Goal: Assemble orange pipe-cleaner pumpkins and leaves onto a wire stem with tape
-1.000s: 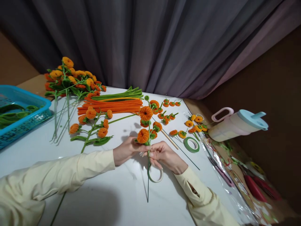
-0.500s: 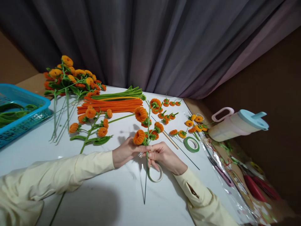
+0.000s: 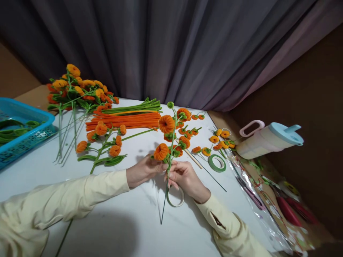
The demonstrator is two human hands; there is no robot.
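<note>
Between my hands stands a flower stem [image 3: 171,150] with several orange pumpkin-shaped blooms and a green bud on top. My left hand [image 3: 147,169] is closed on it just under the lowest blooms. My right hand [image 3: 187,179] pinches the green-wrapped stem slightly lower, thumb against fingers. A thin dark wire end points down below the fingers. Hanging below my right fingers is a roll of pale green floral tape [image 3: 175,197]; whether its strip is on the stem is hidden by the fingers.
A finished-looking flower branch [image 3: 100,153] lies left, near orange pipe cleaners [image 3: 125,120] and green ones. Behind is a flower pile [image 3: 77,85]; a blue basket [image 3: 50,121] stands far left. At right are green tape [image 3: 210,163], small blooms, a tumbler [image 3: 262,142] and red-handled pliers [image 3: 288,211].
The held flower stem has tilted, its top moving right and upward. Both hands stay closed on it, with the tape roll still hanging beneath my right hand. The view has shifted slightly.
</note>
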